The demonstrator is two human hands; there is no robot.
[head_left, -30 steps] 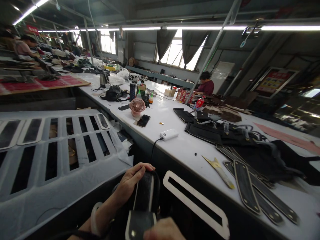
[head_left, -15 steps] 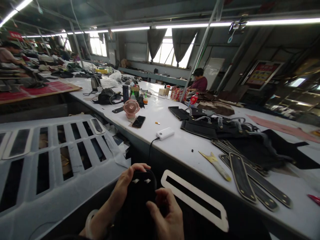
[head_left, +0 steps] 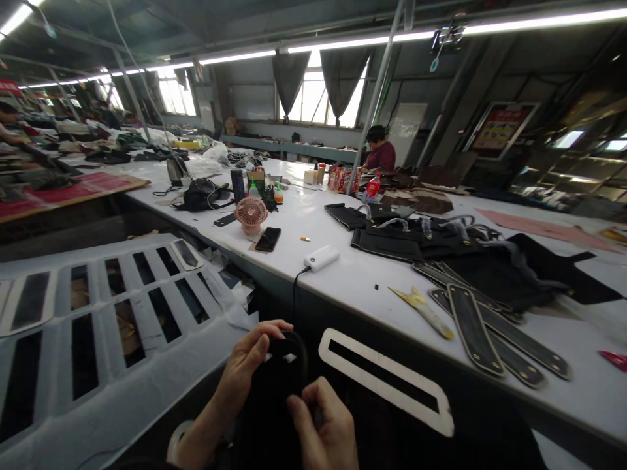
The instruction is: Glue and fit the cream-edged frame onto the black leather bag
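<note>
In the head view a black leather-like piece (head_left: 278, 391) with a rounded top end stands in front of me at the bottom middle. Two small shiny metal bits show near that end. My left hand (head_left: 243, 365) is wrapped round its left side, fingers over the top edge and thumb on the face. My right hand (head_left: 326, 421) is closed in a pinch at the piece's right side, thumb against forefinger. What lies between those fingertips is too dark to make out. Just right of my hands is a pale frame-shaped strip (head_left: 386, 382) with a long slot.
A white table (head_left: 353, 287) holds a white power bank (head_left: 321, 258), phone (head_left: 268, 239), pink fan (head_left: 251, 214), yellow-handled tool (head_left: 422, 312), black straps (head_left: 474, 329) and black bag parts (head_left: 431, 245). At left stands a slotted pale panel (head_left: 112, 339). A co-worker (head_left: 379, 151) sits across the table.
The view has turned slightly. My right hand has moved down a little and its fingers have drawn together into a tighter pinch. My left thumb now covers part of one metal bit.
</note>
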